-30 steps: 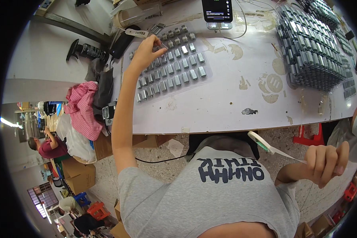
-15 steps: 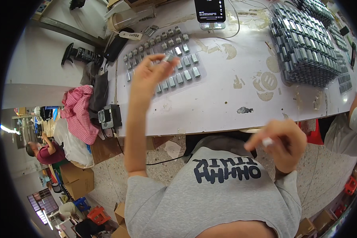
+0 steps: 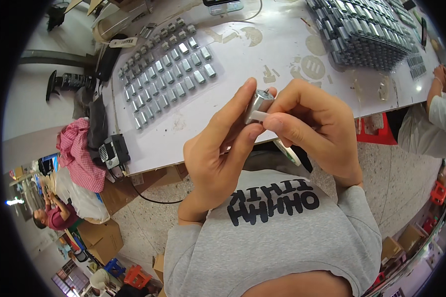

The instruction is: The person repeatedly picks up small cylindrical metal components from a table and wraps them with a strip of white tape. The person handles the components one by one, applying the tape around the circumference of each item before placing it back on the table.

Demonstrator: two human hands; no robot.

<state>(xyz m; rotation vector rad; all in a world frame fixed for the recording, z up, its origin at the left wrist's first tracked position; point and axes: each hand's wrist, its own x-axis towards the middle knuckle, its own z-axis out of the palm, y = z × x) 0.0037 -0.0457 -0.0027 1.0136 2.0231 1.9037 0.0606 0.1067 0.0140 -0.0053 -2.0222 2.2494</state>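
Between the thumb and fingers of my left hand (image 3: 213, 153) is a small silver electric motor (image 3: 260, 100), tilted, with its shaft end up. My right hand (image 3: 317, 131) pinches a small white strip (image 3: 258, 116) whose free end lies against the motor's side. Both hands are close together in front of my chest, over the table's near edge. Below the right hand shows part of a white and green rounded thing (image 3: 288, 152), mostly hidden. Rows of similar motors (image 3: 181, 89) stand in clear plastic trays on the left of the table.
A tall stack of motor-filled trays (image 3: 362, 39) stands at the back right of the white table (image 3: 243, 64). A black boxy device (image 3: 114, 150) and pink checked cloth (image 3: 82, 153) sit at the left edge. Another person's arm (image 3: 435, 91) is at the far right.
My left hand has come from above the trays to my chest with the motor. My right hand has moved up and left to meet it, bringing the white strip against the motor.
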